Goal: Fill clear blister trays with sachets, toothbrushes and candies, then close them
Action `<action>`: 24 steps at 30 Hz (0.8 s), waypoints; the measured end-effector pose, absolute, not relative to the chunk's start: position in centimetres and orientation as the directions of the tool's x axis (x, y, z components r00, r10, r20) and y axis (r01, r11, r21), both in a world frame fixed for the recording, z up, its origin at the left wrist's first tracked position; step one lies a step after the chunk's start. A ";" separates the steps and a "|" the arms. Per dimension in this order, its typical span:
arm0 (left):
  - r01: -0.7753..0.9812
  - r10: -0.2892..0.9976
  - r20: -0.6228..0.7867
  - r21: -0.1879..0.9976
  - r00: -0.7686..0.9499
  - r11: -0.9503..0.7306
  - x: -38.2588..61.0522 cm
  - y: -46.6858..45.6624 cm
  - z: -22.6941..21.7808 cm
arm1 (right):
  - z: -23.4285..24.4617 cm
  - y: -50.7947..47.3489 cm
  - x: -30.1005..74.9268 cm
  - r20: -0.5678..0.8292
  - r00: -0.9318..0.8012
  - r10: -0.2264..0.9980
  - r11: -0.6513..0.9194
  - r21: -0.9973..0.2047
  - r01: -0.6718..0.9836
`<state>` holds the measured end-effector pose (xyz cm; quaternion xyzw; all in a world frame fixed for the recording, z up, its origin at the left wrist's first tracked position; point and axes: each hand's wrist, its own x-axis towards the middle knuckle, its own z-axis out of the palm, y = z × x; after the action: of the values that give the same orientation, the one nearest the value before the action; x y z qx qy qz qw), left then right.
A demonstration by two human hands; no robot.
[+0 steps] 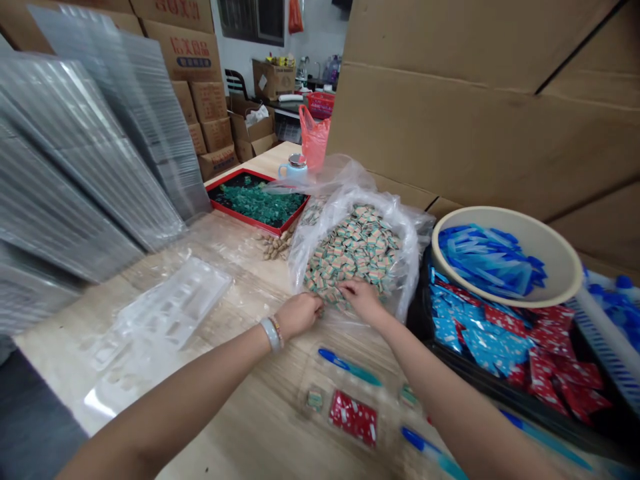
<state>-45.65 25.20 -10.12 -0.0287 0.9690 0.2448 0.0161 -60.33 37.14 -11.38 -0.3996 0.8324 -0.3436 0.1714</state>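
Observation:
Both my hands reach into the mouth of a clear plastic bag [320,227] full of small wrapped candies [357,247]. My left hand [299,312], with a bracelet on the wrist, is curled at the bag's near edge, fingers closed on candies I can barely see. My right hand [363,297] lies on the candy pile with fingers bent and pressed into the pieces. In front of my arms a clear plastic tray [360,407] holds a red packet [353,417], a small candy [315,399] and a blue-green stick [350,367].
A red tray of green candies [257,203] and a mug [295,167] stand behind the bag. A cream bowl of blue packets [505,257] sits over a black bin of red and blue packets [505,340]. Empty clear trays [170,310] lie left; stacked trays [75,160] and cardboard boxes [207,100] surround.

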 end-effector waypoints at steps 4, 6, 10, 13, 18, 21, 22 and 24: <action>-0.035 -0.119 0.101 0.599 -0.988 0.800 -46.3 25.3 -10.5 | -11.3 37.9 -60.2 -0.156 -0.639 -0.753 0.476 -0.799 -0.366; -0.006 -0.164 0.175 0.665 -0.971 0.746 -47.1 25.5 -10.6 | -11.3 38.1 -60.1 -0.194 -0.634 -0.749 0.481 -0.817 -0.319; -0.007 -0.216 0.185 0.744 -0.959 0.668 -48.8 26.3 -10.9 | -11.5 38.4 -60.0 -0.216 -0.674 -0.707 0.480 -0.846 -0.232; -0.072 -0.259 0.120 0.776 -0.958 0.626 -49.7 26.6 -11.3 | -11.6 38.7 -59.9 -0.214 -0.715 -0.666 0.483 -0.854 -0.195; -0.058 -0.208 0.079 0.810 -0.975 0.584 -50.3 26.5 -11.7 | -11.3 39.3 -59.9 0.010 -0.742 -0.671 0.411 -0.828 -0.382; 0.015 -0.157 0.133 0.808 -0.979 0.589 -50.2 26.6 -11.5 | -11.3 39.3 -60.1 0.125 -0.756 -0.643 0.423 -0.765 -0.486; 0.042 -0.148 0.162 0.799 -0.976 0.599 -50.1 26.6 -11.4 | -11.4 39.2 -60.3 0.098 -0.785 -0.612 0.457 -0.766 -0.452; 0.098 -0.129 0.224 0.780 -0.966 0.618 -49.9 26.9 -11.1 | -11.6 39.3 -60.8 0.030 -0.841 -0.541 0.513 -0.780 -0.359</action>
<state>-49.85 26.86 -11.08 -0.0087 0.8900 0.4369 -0.1300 -60.76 39.26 -11.59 -0.2605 0.8631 -0.4188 0.1088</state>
